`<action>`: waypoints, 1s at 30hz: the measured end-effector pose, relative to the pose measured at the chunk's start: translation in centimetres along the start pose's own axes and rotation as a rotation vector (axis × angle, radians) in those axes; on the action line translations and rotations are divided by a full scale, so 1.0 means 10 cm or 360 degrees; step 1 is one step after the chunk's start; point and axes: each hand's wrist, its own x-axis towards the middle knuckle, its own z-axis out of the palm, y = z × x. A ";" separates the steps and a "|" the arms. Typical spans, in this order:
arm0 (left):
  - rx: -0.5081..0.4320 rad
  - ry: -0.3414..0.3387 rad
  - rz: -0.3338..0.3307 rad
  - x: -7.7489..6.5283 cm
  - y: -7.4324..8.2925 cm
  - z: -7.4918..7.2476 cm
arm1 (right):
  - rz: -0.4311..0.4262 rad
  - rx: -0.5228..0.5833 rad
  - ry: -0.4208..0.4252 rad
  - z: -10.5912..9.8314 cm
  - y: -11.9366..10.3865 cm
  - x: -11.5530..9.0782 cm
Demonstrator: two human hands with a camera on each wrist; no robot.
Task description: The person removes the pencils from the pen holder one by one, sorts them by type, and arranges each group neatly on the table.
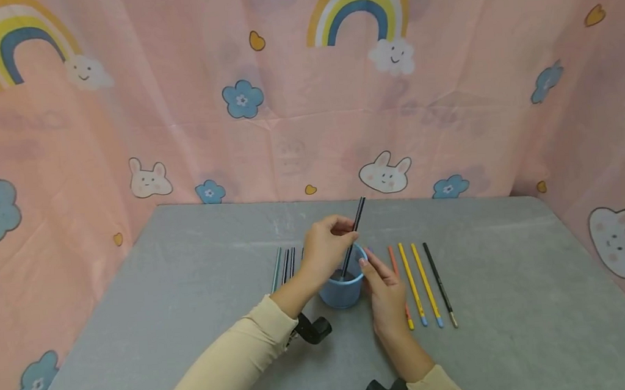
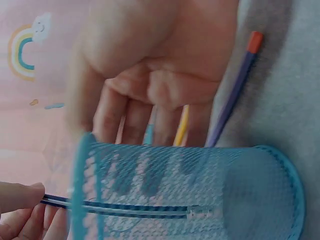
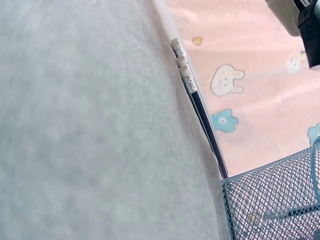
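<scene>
Over a light blue mesh pencil cup (image 1: 341,293), my left hand (image 1: 324,246) pinches a dark pencil with a pale stripe (image 1: 359,213) near its upper part. The pencil stands tilted inside the cup; through the mesh in the left wrist view its silver-banded end (image 2: 200,212) points to the base. My right hand (image 1: 388,296) holds the cup from the right, thumb at the rim. Its fingers (image 2: 135,120) pass behind the mesh wall (image 2: 165,170). In the right wrist view the cup's mesh (image 3: 275,195) fills the lower right corner, and neither hand's fingers show clearly.
Right of the cup lie an orange pencil (image 1: 391,259), two yellow pencils (image 1: 410,279) and a black pencil (image 1: 438,280). Several dark and green pencils (image 1: 277,270) lie to the left, partly behind the left arm. A pink patterned cloth (image 1: 307,122) hangs behind the grey table (image 1: 519,301).
</scene>
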 end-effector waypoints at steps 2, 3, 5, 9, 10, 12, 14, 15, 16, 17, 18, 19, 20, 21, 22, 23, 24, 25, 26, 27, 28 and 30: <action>-0.0009 0.0025 0.0007 0.01 0.02 -0.05 | -0.0006 0.0013 -0.0006 0.00 0.00 0.00; -0.0023 0.0038 0.0010 0.01 0.04 -0.07 | -0.0010 0.0015 -0.0011 0.00 0.00 0.00; -0.0041 0.0068 0.0031 0.02 0.07 -0.13 | -0.0012 0.0020 -0.0020 0.00 -0.01 0.00; -0.0095 0.0118 0.0088 0.02 0.15 -0.25 | -0.0017 0.0019 -0.0024 0.00 -0.01 -0.01; -0.0104 0.0135 0.0111 0.01 0.18 -0.28 | -0.0017 0.0020 -0.0023 0.00 -0.01 -0.02; -0.0139 0.0169 0.0158 0.01 0.22 -0.34 | -0.0019 0.0025 -0.0018 0.00 0.00 -0.01; -0.0182 0.0202 0.0188 0.00 0.26 -0.39 | -0.0024 0.0032 -0.0012 0.00 0.00 -0.01; -0.0216 0.0208 0.0197 0.00 0.27 -0.42 | -0.0027 0.0035 -0.0009 0.00 0.00 0.00; -0.0250 0.0214 0.0206 0.00 0.29 -0.44 | -0.0030 0.0035 -0.0007 0.00 0.00 0.00; -0.0287 0.0219 0.0206 0.00 0.30 -0.46 | -0.0034 0.0035 -0.0005 0.01 0.00 0.00; -0.0316 0.0224 0.0202 0.00 0.31 -0.48 | -0.0036 0.0034 -0.0003 0.01 0.00 0.00; -0.0342 0.0228 0.0195 -0.01 0.32 -0.50 | -0.0035 0.0032 -0.0001 0.01 0.00 0.00; -0.0366 0.0231 0.0189 -0.01 0.32 -0.52 | -0.0034 0.0033 -0.0002 0.01 0.00 0.00; -0.0382 0.0240 0.0182 -0.01 0.32 -0.54 | -0.0028 0.0036 -0.0004 0.00 0.00 0.00; -0.0386 0.0254 0.0175 -0.01 0.32 -0.56 | -0.0023 0.0035 -0.0005 0.00 0.00 0.00; -0.0389 0.0270 0.0169 -0.02 0.32 -0.58 | -0.0019 0.0036 -0.0008 0.00 0.00 0.00; -0.0394 0.0284 0.0168 -0.02 0.31 -0.60 | -0.0014 0.0037 -0.0011 0.00 0.00 0.00; -0.0406 0.0298 0.0162 -0.02 0.30 -0.62 | -0.0010 0.0040 -0.0013 0.00 -0.01 0.00; -0.0413 0.0313 0.0158 -0.02 0.29 -0.64 | -0.0008 0.0037 -0.0013 0.00 -0.01 0.00; -0.0417 0.0327 0.0150 -0.03 0.28 -0.66 | -0.0006 0.0035 -0.0013 0.00 -0.01 0.00; -0.0422 0.0341 0.0144 -0.03 0.27 -0.69 | -0.0006 0.0031 -0.0013 0.00 -0.01 0.00; -0.0432 0.0369 0.0120 -0.03 0.25 -0.74 | -0.0008 0.0031 -0.0011 -0.01 -0.01 0.00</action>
